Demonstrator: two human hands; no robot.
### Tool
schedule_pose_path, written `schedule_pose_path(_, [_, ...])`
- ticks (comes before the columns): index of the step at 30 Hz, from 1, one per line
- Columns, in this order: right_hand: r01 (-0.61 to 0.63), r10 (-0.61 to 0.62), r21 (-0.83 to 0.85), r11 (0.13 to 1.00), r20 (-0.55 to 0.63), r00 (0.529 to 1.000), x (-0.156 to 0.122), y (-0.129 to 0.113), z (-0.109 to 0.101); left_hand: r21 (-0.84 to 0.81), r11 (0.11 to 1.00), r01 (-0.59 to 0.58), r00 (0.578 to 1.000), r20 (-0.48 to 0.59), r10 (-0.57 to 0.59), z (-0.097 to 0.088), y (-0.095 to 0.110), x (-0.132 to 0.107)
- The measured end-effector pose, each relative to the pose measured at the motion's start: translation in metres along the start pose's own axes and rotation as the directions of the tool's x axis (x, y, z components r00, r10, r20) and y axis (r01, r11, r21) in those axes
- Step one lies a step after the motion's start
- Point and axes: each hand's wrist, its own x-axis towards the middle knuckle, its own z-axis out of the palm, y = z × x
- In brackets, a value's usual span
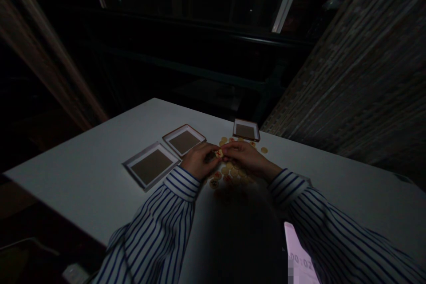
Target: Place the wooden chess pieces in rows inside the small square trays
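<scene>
Between the fingertips of both hands is a round, pale Chinese chess piece (218, 153) with a red character facing up. My left hand (199, 159) pinches its left side, and my right hand (246, 156) has its fingertips on the right side. Below and around the hands lies a loose pile of similar chess pieces (234, 172), some with red or black characters, others showing plain faces. A few more pieces are scattered past my right hand, with a single plain piece (264, 150) apart at the right. Dim light hides part of the pile near me.
Three shallow open trays stand on the white table (83, 155): a larger tray (151, 167) at left, a second tray (184, 142) beside it, and a smaller tray (245, 131) at the far edge. A lit phone (299, 255) with a timer lies by my right forearm. Strand curtains (349, 71) hang right.
</scene>
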Motion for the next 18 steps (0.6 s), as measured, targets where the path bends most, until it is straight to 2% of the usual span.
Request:
schedule_pose_path(3, [0.035,-0.036,-0.058,0.998,-0.022,0.999,-0.001,0.002,-0.003,0.033,0.999,0.029,0.998,0.052,-0.031,0.000,0.000,0.000])
schedule_pose_path(7, [0.095,-0.121,-0.340,0.936,-0.054,0.991,-0.005,0.007,-0.014,0.165,0.986,0.011,0.983,0.179,-0.041,0.003,-0.003,-0.001])
schedule_pose_path(11, [0.163,-0.204,-0.597,0.786,-0.001,0.979,-0.013,0.014,-0.028,0.271,0.961,-0.050,0.951,0.307,-0.037,0.008,-0.010,-0.001])
schedule_pose_path(15, [0.175,-0.272,-0.778,0.603,0.005,0.962,-0.021,0.015,-0.036,0.315,0.947,-0.062,0.936,0.348,-0.054,0.012,-0.013,-0.001])
schedule_pose_path(18, [0.158,-0.269,-0.859,0.488,0.024,0.963,-0.022,0.011,-0.036,0.332,0.941,-0.057,0.925,0.372,-0.075,0.011,-0.011,0.000])
